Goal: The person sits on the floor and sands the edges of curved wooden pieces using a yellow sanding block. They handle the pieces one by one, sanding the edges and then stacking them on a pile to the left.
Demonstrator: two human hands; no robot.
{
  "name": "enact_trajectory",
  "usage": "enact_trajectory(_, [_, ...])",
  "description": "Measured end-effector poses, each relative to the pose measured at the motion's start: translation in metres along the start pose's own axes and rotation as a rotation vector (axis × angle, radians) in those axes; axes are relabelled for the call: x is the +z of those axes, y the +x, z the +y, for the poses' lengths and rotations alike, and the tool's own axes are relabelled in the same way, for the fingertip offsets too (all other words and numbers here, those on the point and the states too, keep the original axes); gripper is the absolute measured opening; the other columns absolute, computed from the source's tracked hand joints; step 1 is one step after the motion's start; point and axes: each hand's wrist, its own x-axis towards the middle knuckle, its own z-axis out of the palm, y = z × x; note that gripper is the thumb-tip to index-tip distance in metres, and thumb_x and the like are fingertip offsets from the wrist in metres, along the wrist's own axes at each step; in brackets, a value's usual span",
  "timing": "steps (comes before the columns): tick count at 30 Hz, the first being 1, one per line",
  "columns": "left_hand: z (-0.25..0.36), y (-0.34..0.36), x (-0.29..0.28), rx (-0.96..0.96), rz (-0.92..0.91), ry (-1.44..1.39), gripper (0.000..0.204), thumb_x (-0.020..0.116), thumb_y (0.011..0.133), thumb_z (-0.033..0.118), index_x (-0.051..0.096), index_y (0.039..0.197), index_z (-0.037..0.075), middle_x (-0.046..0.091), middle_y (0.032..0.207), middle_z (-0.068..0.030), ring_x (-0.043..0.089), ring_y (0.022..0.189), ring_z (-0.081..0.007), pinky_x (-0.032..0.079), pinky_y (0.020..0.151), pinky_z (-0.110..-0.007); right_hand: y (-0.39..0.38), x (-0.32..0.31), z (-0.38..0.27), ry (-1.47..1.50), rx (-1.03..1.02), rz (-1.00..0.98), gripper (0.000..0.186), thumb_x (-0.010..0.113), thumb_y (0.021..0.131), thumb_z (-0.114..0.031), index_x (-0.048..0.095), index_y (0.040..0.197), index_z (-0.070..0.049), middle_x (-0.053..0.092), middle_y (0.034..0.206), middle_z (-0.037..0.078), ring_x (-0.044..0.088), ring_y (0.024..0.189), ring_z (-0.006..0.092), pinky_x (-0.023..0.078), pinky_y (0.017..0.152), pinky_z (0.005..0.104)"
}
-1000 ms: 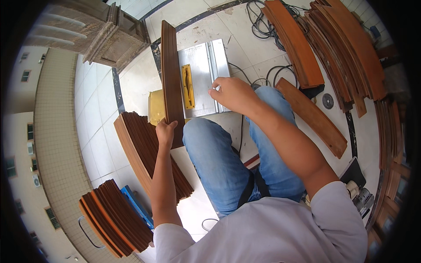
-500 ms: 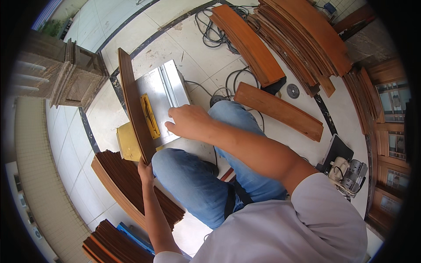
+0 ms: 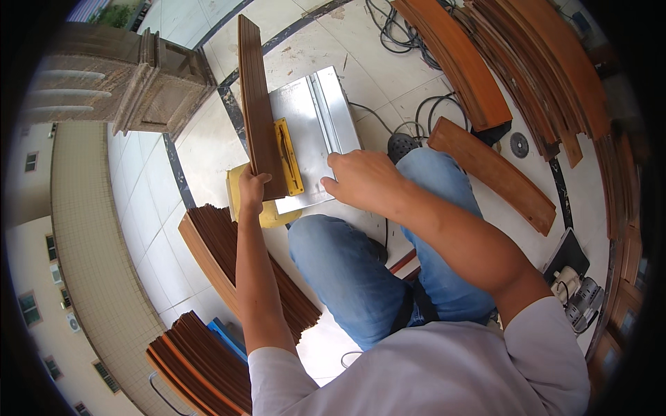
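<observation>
A long brown grooved plank point(image 3: 258, 104) stretches away from me along the left side of a table saw's silver top point(image 3: 305, 111). My left hand point(image 3: 252, 191) is closed on the plank's near end, thumb over its upper face. Just right of the plank lies the saw's yellow insert plate point(image 3: 290, 156), whose dark slot shows. My right hand point(image 3: 361, 177) is at the near right corner of the saw top, its thumb and forefinger apart on the metal. Nothing shows between those fingers; the others are hidden.
Stacked narrow planks point(image 3: 229, 256) lie left of my knees, with another pile point(image 3: 198, 360) nearer. Wide boards point(image 3: 458, 62) and a single board point(image 3: 492, 173) lie to the right, near a round saw blade point(image 3: 519, 145). Black cables point(image 3: 399, 35) coil beyond. A stone pillar point(image 3: 152, 83) stands left.
My left hand has moved forward with the plank, which reaches farther past the saw top's far edge. My right hand stays at the same corner. The whole view has shifted.
</observation>
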Motion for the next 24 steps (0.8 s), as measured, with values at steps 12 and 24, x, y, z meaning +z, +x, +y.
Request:
enact_trajectory(12, [0.0, -0.01, 0.017, 0.021, -0.036, -0.078, 0.048, 0.061, 0.082, -0.002, 0.061, 0.129, -0.005, 0.071, 0.113, -0.0129, 0.068, 0.098, -0.022, 0.055, 0.09, -0.034, 0.007, -0.003, -0.006, 0.045, 0.025, -0.04, 0.035, 0.064, 0.097, -0.033, 0.07, 0.1, 0.001, 0.075, 0.087, 0.021, 0.074, 0.086, 0.0399, 0.058, 0.077, 0.0511])
enact_trajectory(24, [-0.015, -0.027, 0.01, 0.02, -0.049, -0.056, 0.054, 0.061, 0.082, -0.004, 0.059, 0.135, -0.006, 0.072, 0.118, -0.0142, 0.07, 0.1, -0.0228, 0.056, 0.092, -0.033, 0.007, -0.002, -0.009, 0.055, 0.04, -0.045, 0.035, 0.062, 0.097, -0.033, 0.071, 0.1, 0.001, 0.076, 0.091, 0.022, 0.074, 0.089, 0.0395, 0.058, 0.079, 0.051])
